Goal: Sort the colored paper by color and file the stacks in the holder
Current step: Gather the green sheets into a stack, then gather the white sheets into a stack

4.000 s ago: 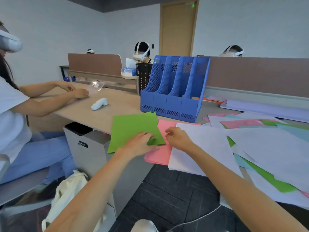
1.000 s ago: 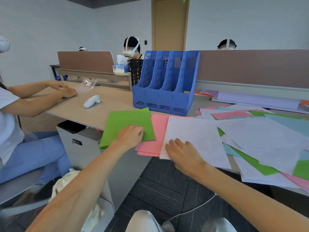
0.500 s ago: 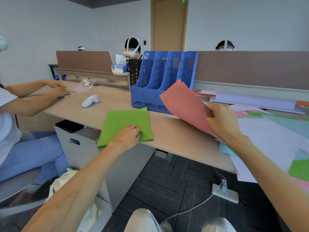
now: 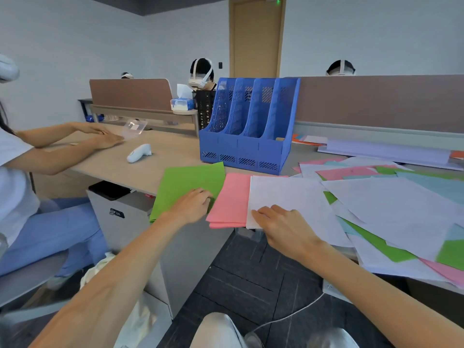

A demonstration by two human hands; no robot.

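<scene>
I'm seeing left hand [image 4: 192, 205] lying flat, fingers loosely curled, pressing near corner of green stack [image 4: 185, 187] at desk [image 4: 160, 159] edge; gripping nothing. Right hand [image 4: 281, 228] resting open, palm down, on near edge of white stack [image 4: 288, 197]. Pink stack [image 4: 232, 197] sitting between them, white overlapping it. Holder [image 4: 247, 126] standing behind, slots looking empty. Mixed sheets [image 4: 401, 209] spreading right.
</scene>
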